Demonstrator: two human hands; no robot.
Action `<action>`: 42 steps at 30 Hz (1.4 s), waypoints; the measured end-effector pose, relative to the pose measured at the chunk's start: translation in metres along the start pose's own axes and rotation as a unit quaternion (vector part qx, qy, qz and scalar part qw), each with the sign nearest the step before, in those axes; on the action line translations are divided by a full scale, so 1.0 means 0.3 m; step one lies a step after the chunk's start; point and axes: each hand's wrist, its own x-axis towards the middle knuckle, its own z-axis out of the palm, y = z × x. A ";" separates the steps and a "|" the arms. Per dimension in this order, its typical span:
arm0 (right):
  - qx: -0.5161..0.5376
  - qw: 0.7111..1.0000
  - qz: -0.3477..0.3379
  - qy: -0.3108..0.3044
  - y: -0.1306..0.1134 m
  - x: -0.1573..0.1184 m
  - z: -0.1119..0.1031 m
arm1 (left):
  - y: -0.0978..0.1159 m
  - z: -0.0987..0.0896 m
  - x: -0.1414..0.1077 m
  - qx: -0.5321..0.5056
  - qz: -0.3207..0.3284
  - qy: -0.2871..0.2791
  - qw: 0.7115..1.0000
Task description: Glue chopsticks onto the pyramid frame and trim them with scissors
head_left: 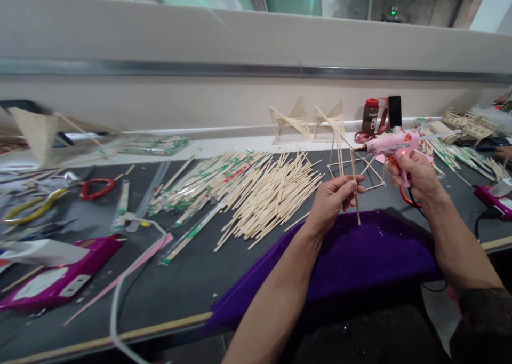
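Observation:
My left hand (334, 196) pinches a thin wooden stick (356, 201), likely a chopstick, holding it nearly upright over a purple cloth (372, 246). My right hand (418, 174) is wrapped round the handle of a pink hot glue gun (400, 144). The gun's nozzle points left, close to the upper end of the stick; whether they touch I cannot tell. A clear glue stick (444, 136) sticks out of its back. Just behind my hands stands a frame of sticks (339, 156) on the table.
A large pile of loose sticks (276, 193) lies left of my hands, beside wrapped chopsticks (208, 180). Two twisted stick models (290, 123) stand by the wall, near a bottle (370, 117) and phone (394, 111). Pliers (98, 188), a magenta power strip (68, 276) and a white cable (116, 300) are leftward.

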 end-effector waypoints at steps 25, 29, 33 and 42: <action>-0.054 0.997 0.016 -0.046 -0.021 -0.025 0.000 | 0.117 -0.189 0.046 -0.196 0.110 0.196 0.955; -0.083 0.994 0.011 -0.072 -0.014 -0.029 0.003 | 0.133 -0.216 0.042 -0.229 0.105 0.200 0.947; -0.113 0.989 0.012 -0.096 -0.012 -0.035 0.010 | 0.139 -0.205 0.041 -0.233 0.102 0.192 0.948; -0.132 0.981 0.012 -0.141 -0.005 -0.042 -0.004 | 0.137 -0.198 0.041 -0.186 0.095 0.211 0.955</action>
